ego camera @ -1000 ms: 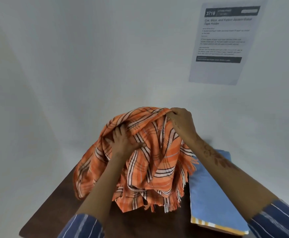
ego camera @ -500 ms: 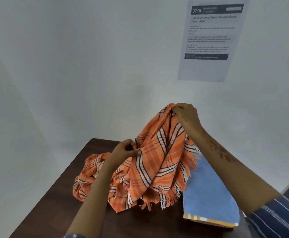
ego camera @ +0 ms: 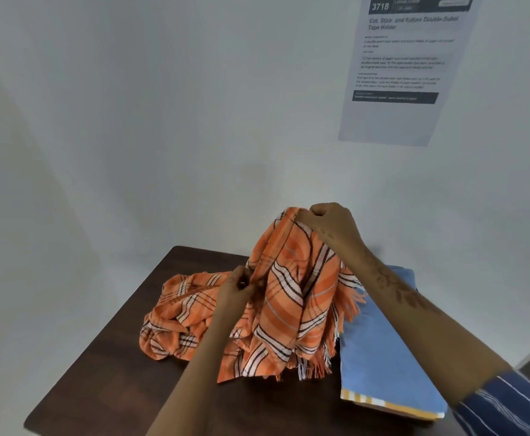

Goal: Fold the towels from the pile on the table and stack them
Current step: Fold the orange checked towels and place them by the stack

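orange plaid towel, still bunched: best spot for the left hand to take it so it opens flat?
Probably the towel's edge just below the right hand, which grips the orange plaid towel at its raised peak. Slide the left hand up from the left along that edge; the fringed end hangs free, while the rest lies crumpled on the table.

Left of the left hand's fingers (ego camera: pixel 237 283) the orange towel (ego camera: pixel 285 297) heaps over the table (ego camera: pixel 100 366); bare wood lies beyond. Right of the right hand (ego camera: pixel 329 225), folded blue towels (ego camera: pixel 380 347) block.
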A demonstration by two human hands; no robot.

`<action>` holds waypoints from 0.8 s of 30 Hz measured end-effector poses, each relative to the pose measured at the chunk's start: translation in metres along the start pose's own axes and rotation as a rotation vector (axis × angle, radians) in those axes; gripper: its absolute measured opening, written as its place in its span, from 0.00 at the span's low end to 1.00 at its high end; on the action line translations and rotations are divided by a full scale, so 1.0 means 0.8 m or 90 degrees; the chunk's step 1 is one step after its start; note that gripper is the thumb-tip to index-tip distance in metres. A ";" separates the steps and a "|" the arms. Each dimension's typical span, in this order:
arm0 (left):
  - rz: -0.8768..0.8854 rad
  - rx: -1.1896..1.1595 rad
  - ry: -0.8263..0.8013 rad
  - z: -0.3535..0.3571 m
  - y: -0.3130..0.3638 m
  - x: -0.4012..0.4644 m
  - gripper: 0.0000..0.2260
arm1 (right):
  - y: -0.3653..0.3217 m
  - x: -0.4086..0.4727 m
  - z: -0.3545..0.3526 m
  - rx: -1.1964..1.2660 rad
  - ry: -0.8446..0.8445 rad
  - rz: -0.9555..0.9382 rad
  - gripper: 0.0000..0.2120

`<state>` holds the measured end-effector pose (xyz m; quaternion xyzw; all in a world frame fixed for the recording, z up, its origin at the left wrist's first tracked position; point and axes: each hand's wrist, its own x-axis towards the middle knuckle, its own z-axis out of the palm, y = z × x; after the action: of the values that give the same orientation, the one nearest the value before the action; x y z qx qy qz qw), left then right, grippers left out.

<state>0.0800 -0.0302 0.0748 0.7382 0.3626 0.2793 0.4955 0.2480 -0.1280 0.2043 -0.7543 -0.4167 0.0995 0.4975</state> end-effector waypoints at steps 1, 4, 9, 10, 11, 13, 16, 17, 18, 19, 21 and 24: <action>0.001 -0.028 0.004 -0.006 0.000 -0.001 0.05 | 0.004 0.001 -0.003 -0.007 0.014 0.007 0.20; 0.003 -0.070 0.088 -0.035 0.010 0.001 0.05 | 0.013 0.004 -0.010 -0.104 -0.006 0.029 0.09; 0.166 0.128 0.203 -0.060 0.068 0.002 0.05 | -0.004 -0.030 0.012 -0.088 -0.287 -0.007 0.43; 0.206 0.149 0.222 -0.060 0.084 -0.001 0.05 | -0.008 -0.038 0.024 -0.063 -0.318 -0.035 0.44; 0.239 0.158 0.232 -0.059 0.096 -0.005 0.05 | -0.009 -0.043 0.038 -0.042 -0.330 -0.055 0.43; 0.268 0.165 0.220 -0.057 0.110 -0.011 0.07 | -0.015 -0.048 0.058 -0.029 -0.307 -0.077 0.31; 0.206 0.142 0.178 -0.063 0.105 -0.015 0.05 | -0.021 -0.042 0.067 -0.024 -0.221 -0.091 0.09; 0.194 0.134 0.151 -0.066 0.098 -0.016 0.04 | -0.019 -0.037 0.064 -0.013 -0.193 -0.086 0.08; 0.179 0.122 0.114 -0.071 0.088 -0.018 0.05 | -0.018 -0.034 0.062 -0.004 -0.171 -0.075 0.08; 0.159 0.109 0.070 -0.073 0.078 -0.020 0.09 | -0.016 -0.031 0.058 0.003 -0.152 -0.064 0.07; 0.117 0.105 0.006 -0.075 0.055 -0.025 0.18 | -0.014 -0.030 0.056 0.011 -0.140 -0.048 0.07; 0.065 0.220 -0.030 -0.070 0.019 -0.030 0.21 | -0.013 -0.026 0.056 0.041 -0.058 -0.019 0.08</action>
<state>0.0272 -0.0239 0.1076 0.8361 0.3558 0.2203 0.3546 0.2039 -0.1116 0.1852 -0.7261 -0.4468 0.1400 0.5034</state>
